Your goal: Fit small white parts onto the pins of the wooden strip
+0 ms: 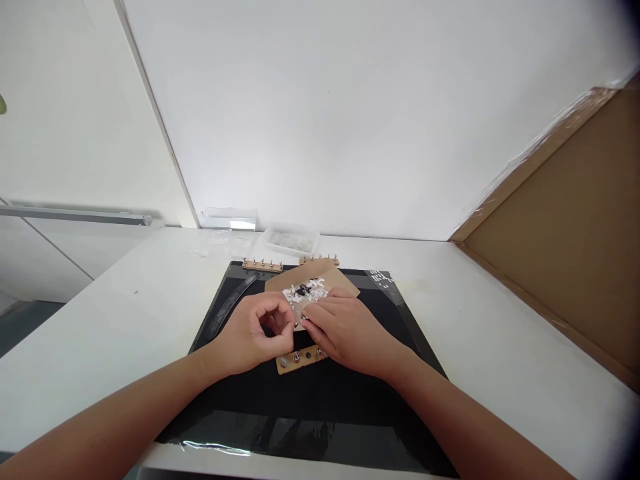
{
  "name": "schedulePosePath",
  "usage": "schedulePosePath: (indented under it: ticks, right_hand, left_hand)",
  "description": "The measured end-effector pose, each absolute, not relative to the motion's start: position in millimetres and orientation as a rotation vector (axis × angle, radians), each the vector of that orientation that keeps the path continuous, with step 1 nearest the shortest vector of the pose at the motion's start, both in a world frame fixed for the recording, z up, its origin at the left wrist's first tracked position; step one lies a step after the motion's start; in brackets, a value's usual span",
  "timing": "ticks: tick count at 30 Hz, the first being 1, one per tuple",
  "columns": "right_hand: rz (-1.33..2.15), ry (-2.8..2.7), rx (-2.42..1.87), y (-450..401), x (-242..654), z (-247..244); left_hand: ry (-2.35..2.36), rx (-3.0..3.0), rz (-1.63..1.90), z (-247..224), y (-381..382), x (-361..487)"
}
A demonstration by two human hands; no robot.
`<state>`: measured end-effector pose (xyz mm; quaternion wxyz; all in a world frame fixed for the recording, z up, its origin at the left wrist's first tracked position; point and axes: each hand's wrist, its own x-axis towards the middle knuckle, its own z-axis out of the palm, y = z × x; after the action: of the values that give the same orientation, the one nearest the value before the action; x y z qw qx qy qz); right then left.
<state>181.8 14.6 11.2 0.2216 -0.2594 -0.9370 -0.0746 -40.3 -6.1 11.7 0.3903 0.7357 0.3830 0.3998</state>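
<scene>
Over the middle of the black mat (320, 420), my left hand (260, 330) pinches thumb and forefinger together at one end of a tiny metallic piece (300, 323). My right hand (345, 330) grips the other end of that piece between its thumb and fingers. The piece is too small to name. Just below my hands lies a wooden strip (301, 360) with several small metal parts set in it; my right hand covers its right end. Behind my hands, a brown paper sheet (333, 272) carries white scraps (316, 287) and a small black clump (303, 290).
Two more wooden strips with upright metal pins, one at left (263, 266) and one at right (320, 261), line the mat's back edge. A dark curved strip (233, 303) lies left. Behind stands a clear plastic tray (293, 240). White bits (377, 277) sit back right; cardboard (560, 220) borders the right.
</scene>
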Motion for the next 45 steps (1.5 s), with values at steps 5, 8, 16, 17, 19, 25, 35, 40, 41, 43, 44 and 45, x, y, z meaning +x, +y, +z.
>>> schedulePosePath:
  ticks: [5, 8, 16, 17, 19, 25, 35, 40, 41, 43, 44, 45]
  right_hand:
    - [-0.206, -2.590, -0.754, 17, 184, 12]
    - [-0.220, -2.590, -0.726, 15, 184, 13]
    - [-0.215, -2.584, -0.677, 15, 185, 16]
    - [-0.214, -2.582, -0.671, 15, 185, 15]
    - [-0.208, -2.584, -0.656, 15, 185, 14]
    - [-0.189, -2.635, -0.606, 14, 184, 9]
    - [-0.184, -2.590, -0.575, 11, 182, 13]
    - [-0.187, -2.573, -0.569, 12, 183, 15]
    - [-0.182, -2.573, -0.567, 12, 184, 15]
    - [-0.172, -2.572, -0.571, 12, 184, 15]
    - [-0.166, -2.572, -0.577, 13, 184, 15]
    - [-0.158, -2.573, -0.584, 13, 184, 15]
  left_hand:
    - [0.921, 1.888, 0.998, 14, -7, -41]
    - [0.886, 1.941, 1.013, 15, -5, -43]
    - [0.749, 2.153, 0.941, 18, 2, -55]
    - [0.737, 2.169, 0.929, 19, 2, -56]
    - [0.699, 2.201, 0.916, 23, 2, -57]
    - [0.566, 2.326, 0.840, 29, 4, -59]
    - [0.516, 2.296, 0.943, 26, 1, -57]
    - [0.482, 2.274, 0.988, 26, 2, -56]
    - [0.479, 2.262, 0.989, 26, 2, -56]
    - [0.480, 2.236, 0.986, 23, 3, -57]
    - [0.484, 2.224, 0.985, 22, 3, -58]
    - [0.488, 2.213, 0.984, 20, 3, -59]
